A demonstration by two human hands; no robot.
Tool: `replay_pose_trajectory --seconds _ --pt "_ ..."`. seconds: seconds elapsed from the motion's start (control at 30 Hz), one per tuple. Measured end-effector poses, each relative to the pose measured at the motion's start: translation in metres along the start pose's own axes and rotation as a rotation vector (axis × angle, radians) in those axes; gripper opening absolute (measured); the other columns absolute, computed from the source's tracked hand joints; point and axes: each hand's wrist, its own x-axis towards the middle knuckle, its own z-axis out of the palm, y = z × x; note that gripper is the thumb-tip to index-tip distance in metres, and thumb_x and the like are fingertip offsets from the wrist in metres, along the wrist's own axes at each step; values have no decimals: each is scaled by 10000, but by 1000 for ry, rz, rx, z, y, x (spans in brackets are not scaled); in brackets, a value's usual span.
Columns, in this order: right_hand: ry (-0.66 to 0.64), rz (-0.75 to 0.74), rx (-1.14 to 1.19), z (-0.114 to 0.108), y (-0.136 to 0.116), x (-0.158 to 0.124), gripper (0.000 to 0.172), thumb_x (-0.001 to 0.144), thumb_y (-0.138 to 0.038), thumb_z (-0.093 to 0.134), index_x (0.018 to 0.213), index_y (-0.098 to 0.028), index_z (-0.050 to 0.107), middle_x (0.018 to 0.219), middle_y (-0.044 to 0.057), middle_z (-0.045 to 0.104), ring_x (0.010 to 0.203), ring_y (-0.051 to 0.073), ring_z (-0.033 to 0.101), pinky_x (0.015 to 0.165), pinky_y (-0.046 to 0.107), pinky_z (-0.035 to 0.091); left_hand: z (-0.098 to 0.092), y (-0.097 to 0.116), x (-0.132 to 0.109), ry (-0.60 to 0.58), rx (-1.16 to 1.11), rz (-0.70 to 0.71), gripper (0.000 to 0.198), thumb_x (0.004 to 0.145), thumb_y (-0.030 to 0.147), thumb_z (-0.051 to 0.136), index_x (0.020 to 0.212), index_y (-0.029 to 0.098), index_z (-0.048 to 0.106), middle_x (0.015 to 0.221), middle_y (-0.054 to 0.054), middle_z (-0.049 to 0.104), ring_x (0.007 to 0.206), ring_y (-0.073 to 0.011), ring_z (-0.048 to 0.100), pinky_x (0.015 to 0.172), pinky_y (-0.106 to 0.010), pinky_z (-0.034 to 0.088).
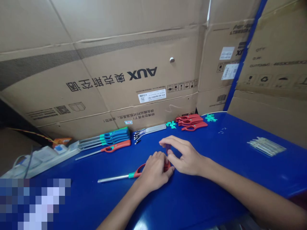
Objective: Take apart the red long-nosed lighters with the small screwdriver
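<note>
A red lighter [137,172] with a teal collar and a long metal tube lies on the blue table [93,204], its tube pointing left. My left hand [154,169] is wrapped over its red handle and hides most of it. Just to the right, my right hand [183,155] is raised by the handle's end, fingers curved and apart from the thumb. Nothing shows between those fingers.
Finished-looking blue lighters [117,137] and a red one [120,146] lie at the back left beside a power strip [45,156]. Metal tubes [155,127], teal pieces [211,118], red handles [195,125] and clear sticks [267,147] lie farther right. Cardboard [105,76] stands behind.
</note>
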Motion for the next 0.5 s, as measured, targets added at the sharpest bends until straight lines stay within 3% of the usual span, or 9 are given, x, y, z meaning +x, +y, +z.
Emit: replay_pose_trajectory --seconds 0.13,0.3,0.43,0.5 --pt "-9 -13 -74 0 0 2 244 880 -163 545 1111 -184 620 953 79 583 859 177 591 763 352 555 0 0 -1 -10 -12 1 196 841 312 544 983 183 501 1039 -101 602 955 -291 568 840 -467 455" --pt "1 46 20 2 1 -1 416 838 -71 490 1240 -172 514 970 68 636 848 155 629 779 320 556 1 -1 -1 -15 3 -6 227 846 341 553 998 181 506 1056 -109 593 996 -301 551 867 -480 447" --pt "-43 93 26 1 1 -2 397 815 -69 462 1192 -176 523 920 51 640 822 154 627 764 320 554 -1 0 -2 -19 -5 -6 232 857 343 552 1022 186 510 1066 -102 590 987 -287 541 863 -467 438" --pt "-3 104 24 0 2 -1 382 837 -77 445 1197 -183 516 900 44 624 806 149 617 745 314 551 -5 1 -2 -28 -33 -4 194 873 348 539 990 194 517 1044 -86 593 959 -268 542 856 -448 433"
